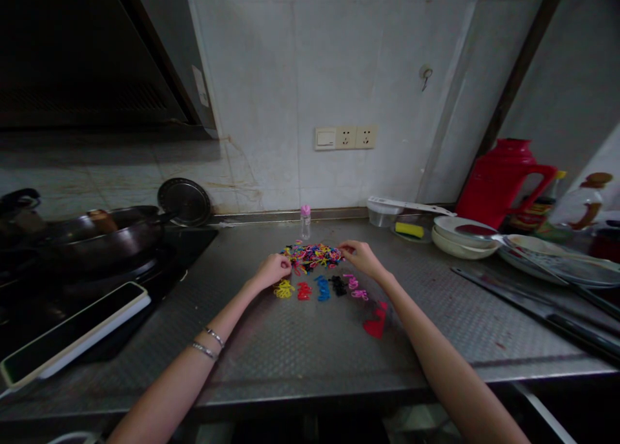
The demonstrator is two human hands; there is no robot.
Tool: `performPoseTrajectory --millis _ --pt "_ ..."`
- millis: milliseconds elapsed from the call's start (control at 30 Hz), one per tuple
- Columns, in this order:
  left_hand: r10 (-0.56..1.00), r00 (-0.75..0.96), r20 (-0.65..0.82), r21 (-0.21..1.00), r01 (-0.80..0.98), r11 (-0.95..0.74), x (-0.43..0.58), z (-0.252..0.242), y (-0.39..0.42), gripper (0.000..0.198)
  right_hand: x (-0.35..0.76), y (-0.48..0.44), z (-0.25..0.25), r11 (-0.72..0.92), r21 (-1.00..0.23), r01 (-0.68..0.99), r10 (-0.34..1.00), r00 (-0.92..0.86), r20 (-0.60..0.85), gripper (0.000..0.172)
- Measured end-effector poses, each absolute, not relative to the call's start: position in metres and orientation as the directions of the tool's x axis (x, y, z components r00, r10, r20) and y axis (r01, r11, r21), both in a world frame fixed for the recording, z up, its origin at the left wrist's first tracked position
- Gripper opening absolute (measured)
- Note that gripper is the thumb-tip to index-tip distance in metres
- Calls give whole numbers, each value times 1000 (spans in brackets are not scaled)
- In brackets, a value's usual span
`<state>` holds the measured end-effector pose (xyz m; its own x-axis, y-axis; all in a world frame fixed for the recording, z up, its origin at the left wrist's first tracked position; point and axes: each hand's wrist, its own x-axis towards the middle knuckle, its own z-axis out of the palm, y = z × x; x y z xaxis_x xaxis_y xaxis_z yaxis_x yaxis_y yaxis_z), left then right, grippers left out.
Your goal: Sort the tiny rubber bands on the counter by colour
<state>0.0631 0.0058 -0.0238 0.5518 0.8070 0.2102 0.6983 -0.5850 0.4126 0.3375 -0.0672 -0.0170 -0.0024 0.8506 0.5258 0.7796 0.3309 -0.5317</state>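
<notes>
A heap of small mixed-colour elastic bands (312,255) lies on the steel counter (310,353). In front of it sit sorted little piles: yellow (283,289), red (303,291), blue (322,288), black (339,285) and pink (356,287). My left hand (272,269) rests at the heap's left edge, fingers curled in a pinch just above the yellow pile. My right hand (359,255) touches the heap's right edge, fingers bent and pinched. What either pinch holds is too small to see. A red shape (376,322) lies nearer me, beside my right forearm.
A small clear bottle with a pink cap (305,221) stands behind the heap. Left: a wok (97,234) on the hob and a phone (72,334). Right: stacked plates (460,234), a container with a sponge (407,224), a red jug (501,179), a long knife (537,311).
</notes>
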Motion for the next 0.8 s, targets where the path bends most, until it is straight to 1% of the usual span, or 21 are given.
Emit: performPoseTrajectory --millis 200,400,500,667,733,800 --pt "805 546 234 441 678 -588 57 -21 10 24 339 -65 -22 328 -530 782 859 -12 513 25" --pt "796 563 222 411 686 -600 56 -23 12 20 339 -63 -27 319 -519 793 865 -19 502 25" --pt "790 571 222 435 667 -604 56 -23 14 20 340 -62 -28 322 -521 790 868 -25 497 25" --pt "705 654 274 517 518 -682 70 -16 8 25 343 -61 -27 311 -526 791 871 -16 492 25" --pt "649 716 257 499 477 -724 84 -9 -1 25 345 -61 -27 306 -534 788 872 -6 490 25" --pt "576 778 252 439 438 -784 101 -2 -13 23 346 -61 -27 303 -540 785 870 2 492 25"
